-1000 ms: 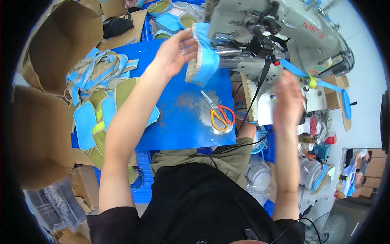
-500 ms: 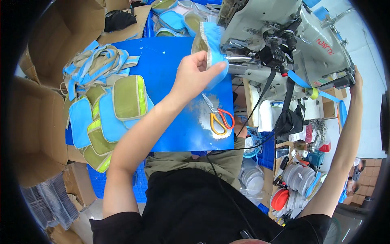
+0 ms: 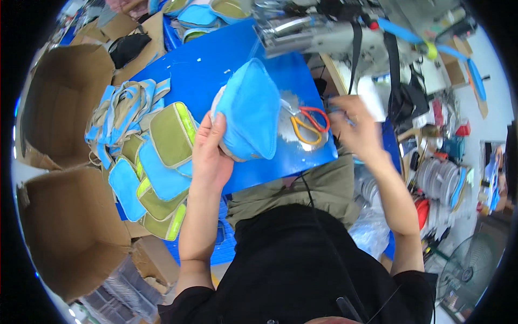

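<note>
My left hand [image 3: 211, 156] grips a blue fabric pouch [image 3: 248, 108] by its lower left edge, holding it over the blue table top [image 3: 210, 65]. Orange-and-red handled scissors [image 3: 306, 120] lie just right of the pouch. My right hand [image 3: 356, 127] is at the table's right edge, beside the scissors, fingers curled; what it touches is blurred. The grey sewing machine [image 3: 313, 27] stands at the far side of the table, above the pouch.
A pile of green-and-blue pouches [image 3: 156, 162] and blue straps [image 3: 121, 116] lies at the table's left. Open cardboard boxes [image 3: 59, 97] [image 3: 70, 232] stand left. A blue strip [image 3: 431, 48] hangs off the machine to the right, with clutter and a fan [image 3: 469, 275] beyond.
My left hand has brought the blue pouch away from the machine toward me. My right arm came down from far right to the table edge near the scissors.
</note>
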Tool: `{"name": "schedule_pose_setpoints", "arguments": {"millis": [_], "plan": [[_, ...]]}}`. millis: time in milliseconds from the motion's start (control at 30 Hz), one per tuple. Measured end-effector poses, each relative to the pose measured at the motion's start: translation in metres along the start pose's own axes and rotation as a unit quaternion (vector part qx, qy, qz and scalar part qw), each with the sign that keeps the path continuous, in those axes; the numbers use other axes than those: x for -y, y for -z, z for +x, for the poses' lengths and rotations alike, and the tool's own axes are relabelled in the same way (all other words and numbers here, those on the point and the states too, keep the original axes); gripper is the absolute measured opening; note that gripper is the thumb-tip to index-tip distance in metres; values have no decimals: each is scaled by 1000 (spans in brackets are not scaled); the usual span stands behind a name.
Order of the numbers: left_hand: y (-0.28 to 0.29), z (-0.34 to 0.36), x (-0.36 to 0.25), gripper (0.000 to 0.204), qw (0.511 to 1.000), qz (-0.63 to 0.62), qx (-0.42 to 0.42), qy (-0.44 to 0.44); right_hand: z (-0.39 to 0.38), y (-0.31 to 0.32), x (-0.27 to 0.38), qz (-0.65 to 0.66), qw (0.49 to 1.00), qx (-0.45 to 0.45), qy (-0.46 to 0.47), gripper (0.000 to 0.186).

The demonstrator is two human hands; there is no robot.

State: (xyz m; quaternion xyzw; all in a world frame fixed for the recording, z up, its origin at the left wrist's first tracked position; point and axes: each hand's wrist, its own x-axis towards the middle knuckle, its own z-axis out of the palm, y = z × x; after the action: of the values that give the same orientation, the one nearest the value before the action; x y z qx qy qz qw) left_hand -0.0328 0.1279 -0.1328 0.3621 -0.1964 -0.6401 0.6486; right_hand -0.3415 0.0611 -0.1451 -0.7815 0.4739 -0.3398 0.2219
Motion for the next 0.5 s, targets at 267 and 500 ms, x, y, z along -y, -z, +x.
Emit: {"name": "schedule_pose_setpoints", "arguments": {"millis": [267,500], "plan": [[27,-5,-4,37,985,-137,44,100,-25,-84,-47,-84,975,182,-91,63],[21,-2,-6,34,995,-95,14,23,-45,-53,-44,274,902,229,-243,60]]}}
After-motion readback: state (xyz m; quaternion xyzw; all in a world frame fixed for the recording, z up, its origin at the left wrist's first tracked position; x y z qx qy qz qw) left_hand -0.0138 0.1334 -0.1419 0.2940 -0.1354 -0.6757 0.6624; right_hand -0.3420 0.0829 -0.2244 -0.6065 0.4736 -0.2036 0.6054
